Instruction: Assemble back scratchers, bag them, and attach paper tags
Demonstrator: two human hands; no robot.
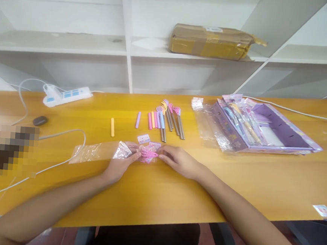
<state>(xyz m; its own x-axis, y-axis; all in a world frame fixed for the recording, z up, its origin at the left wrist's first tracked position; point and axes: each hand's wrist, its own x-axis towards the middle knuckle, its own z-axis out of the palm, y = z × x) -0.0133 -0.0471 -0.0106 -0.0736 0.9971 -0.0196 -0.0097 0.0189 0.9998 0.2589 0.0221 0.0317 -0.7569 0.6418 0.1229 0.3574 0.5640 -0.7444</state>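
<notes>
My left hand (123, 164) is closed, its thumb and fingers pinching a pink claw-shaped back scratcher head (147, 154) near the middle of the table. At the other end of that head, my right hand (177, 159) has its thumb and fingertips pressed together on it. Clear plastic and printed labels (153, 146) lie around and under the pink head, partly hidden by the fingers. A long clear plastic bag (93, 151) stretches left from my left hand. Just beyond my hands are several back scratchers (177, 120) with metal rods and coloured claws. Beside them lie coloured tube handles (152, 120).
A purple display box (280, 148) holding bagged back scratchers stands at right, with clear bags (208, 122) beside it. One yellow tube (112, 127) lies apart. At left are a white power strip (69, 95), a cable (61, 163) and a black object (40, 120). A taped carton (209, 43) sits on the shelf.
</notes>
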